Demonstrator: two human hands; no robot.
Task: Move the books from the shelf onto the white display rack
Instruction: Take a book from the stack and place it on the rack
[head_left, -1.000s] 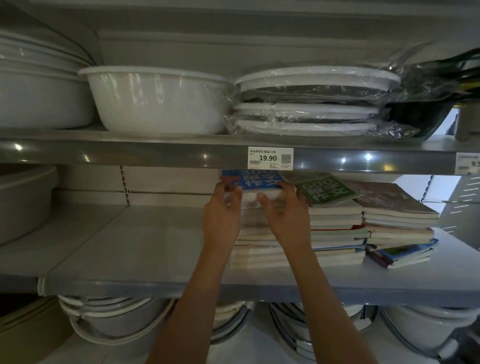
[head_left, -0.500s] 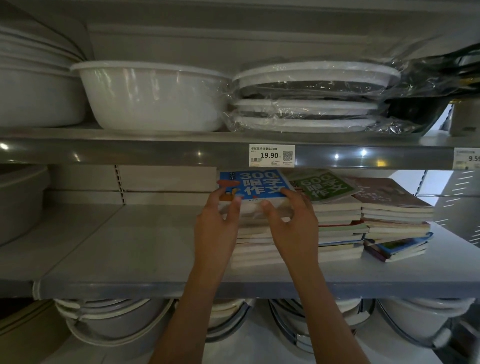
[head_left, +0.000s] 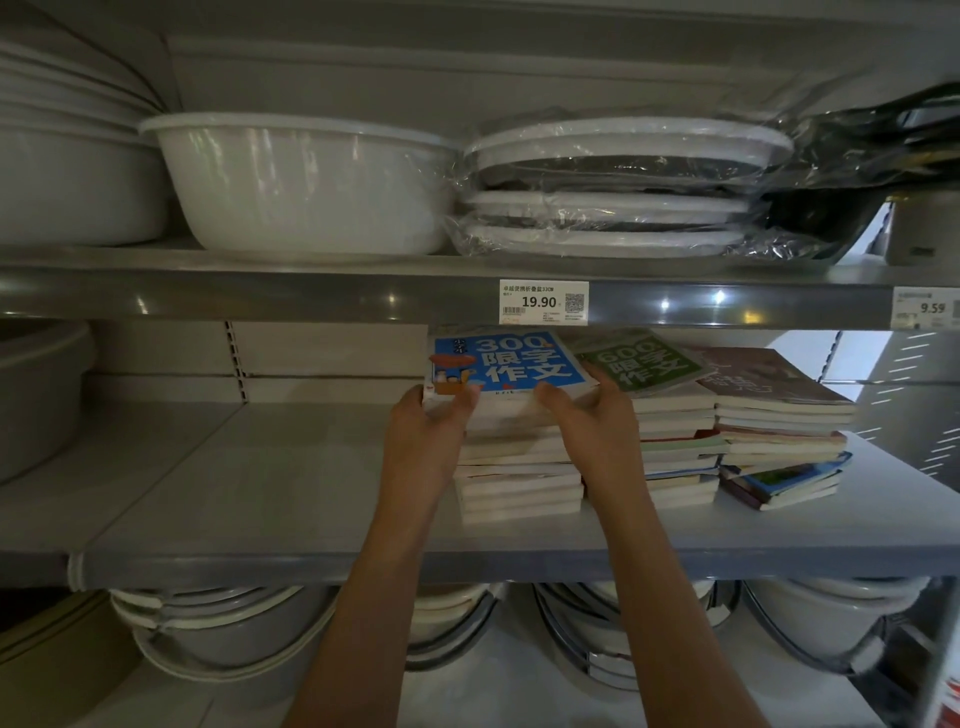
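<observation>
Fig.: both forearms reach up from the near edge of the grey metal shelf (head_left: 260, 499) to the left-most book stack (head_left: 519, 467). L hand (head_left: 426, 441) grips the stack's upper books at their left side, thumb curled onto the front edge of the blue-covered paperback "300" book (head_left: 511, 364). R hand (head_left: 597, 431) holds the right side of the same bundle, thumb at the front edge, fingers spread toward the neighbouring green-covered "600" book (head_left: 644, 361). Compared w/ 1 s ago, the blue cover is tipped up at the front and shows in full, i.e. the top bundle is lifting off the stack. Farther right: brown-covered book stack (head_left: 779, 415), near the shelf's right end. Judgement: pick-up under way; white rack not in view, so transfer has yet to begin. Above, at the back: white plastic basin (head_left: 306, 187).
</observation>
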